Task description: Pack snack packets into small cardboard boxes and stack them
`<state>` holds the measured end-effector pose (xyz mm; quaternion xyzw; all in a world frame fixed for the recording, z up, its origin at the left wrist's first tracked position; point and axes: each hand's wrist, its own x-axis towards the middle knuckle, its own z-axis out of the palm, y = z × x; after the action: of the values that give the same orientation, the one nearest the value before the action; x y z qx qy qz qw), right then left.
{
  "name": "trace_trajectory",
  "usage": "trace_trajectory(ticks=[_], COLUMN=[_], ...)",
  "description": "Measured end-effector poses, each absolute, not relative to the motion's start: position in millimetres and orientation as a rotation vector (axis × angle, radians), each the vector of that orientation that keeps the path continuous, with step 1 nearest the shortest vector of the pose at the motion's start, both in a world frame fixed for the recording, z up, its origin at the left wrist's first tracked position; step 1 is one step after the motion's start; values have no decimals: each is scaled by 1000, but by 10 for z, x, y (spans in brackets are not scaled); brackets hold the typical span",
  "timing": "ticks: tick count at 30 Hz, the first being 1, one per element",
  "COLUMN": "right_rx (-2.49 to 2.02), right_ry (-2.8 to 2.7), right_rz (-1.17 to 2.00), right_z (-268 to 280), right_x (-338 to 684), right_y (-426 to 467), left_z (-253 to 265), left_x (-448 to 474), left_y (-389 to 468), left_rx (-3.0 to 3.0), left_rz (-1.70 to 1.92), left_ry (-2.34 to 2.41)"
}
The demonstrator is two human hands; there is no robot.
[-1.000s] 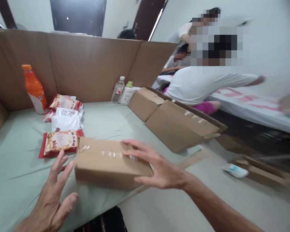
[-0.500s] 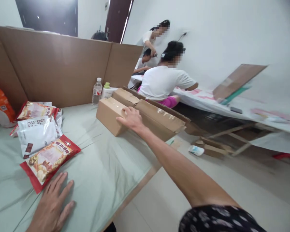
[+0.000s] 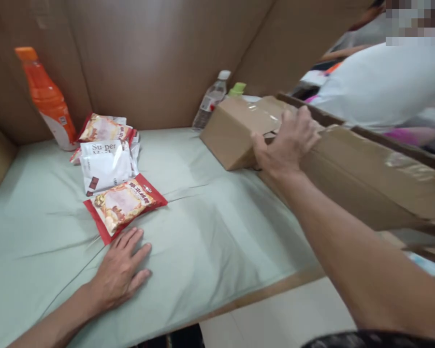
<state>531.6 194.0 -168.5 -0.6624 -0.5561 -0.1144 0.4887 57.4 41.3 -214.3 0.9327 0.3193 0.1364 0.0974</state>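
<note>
My left hand [image 3: 118, 273] lies flat on the pale green cloth [image 3: 217, 232], fingers stretched out. Its fingertips are at the lower edge of a red and cream snack packet [image 3: 125, 203]. Across to the right, my right hand [image 3: 288, 145] grips a brown cardboard box [image 3: 232, 133] from above. The thumb is on the near side and the fingers are bent over the top, with their tips partly hidden. A dark gap shows in the box beside the thumb. Behind the first packet lie a white "Su-per" packet [image 3: 107, 164] and another red packet [image 3: 103, 130].
An orange bottle [image 3: 49, 101] and a clear plastic bottle [image 3: 212, 99] stand against a tall cardboard screen [image 3: 166, 63]. A green-capped bottle [image 3: 237, 89] is partly hidden by the box. Long cardboard boxes [image 3: 369, 179] line the right edge. A person in a white shirt [image 3: 387, 87] sits beyond.
The view has swung left and down, bringing the whole orange bottle into sight. My right hand has gone from resting on the box to gripping it. The left hand stays flat by the packet.
</note>
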Motion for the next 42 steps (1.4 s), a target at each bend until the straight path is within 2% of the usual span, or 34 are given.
trace_trajectory(ticks=[4, 8, 10, 13, 15, 18, 22, 27, 32, 38, 42], right_rx=[-1433, -1376, -1358, -1232, -1126, -1174, -1389, -1438, -1312, -1306, -1408], right_ry=[-1855, -2291, -2344, -2374, -2346, -2056, -1607, -1421, -1419, -1339, -1254], right_rz=[-22, 491, 653, 731, 803, 943, 937, 1044, 1159, 1082, 1038], right_z=[-1928, -2100, -2115, -2056, -1969, -1824, -1793, -2067, -2162, -1975, -2171], right_x=[4485, 3456, 3118, 2920, 2913, 2915, 2778, 2310, 2067, 2601, 2854], right_y=[1615, 1469, 1381, 1166, 1036, 1062, 1627, 2283, 2201, 2195, 2102], left_z=[-2114, -2060, -1965, -1767, -1679, -1715, -1955, -2086, -2096, -2117, -2138], left_x=[606, 616, 560, 353, 161, -87, -190, -173, -204, -217, -202], left_y=[409, 354, 286, 198, 200, 303, 443, 451, 434, 466, 475], left_rx=[2753, 2798, 2827, 2899, 2919, 2891, 2873, 2854, 2833, 2804, 2773], left_rz=[348, 410, 468, 727, 891, 836, 720, 706, 690, 703, 699], left_ry=[962, 958, 925, 910, 1073, 1425, 1559, 1577, 1593, 1593, 1627])
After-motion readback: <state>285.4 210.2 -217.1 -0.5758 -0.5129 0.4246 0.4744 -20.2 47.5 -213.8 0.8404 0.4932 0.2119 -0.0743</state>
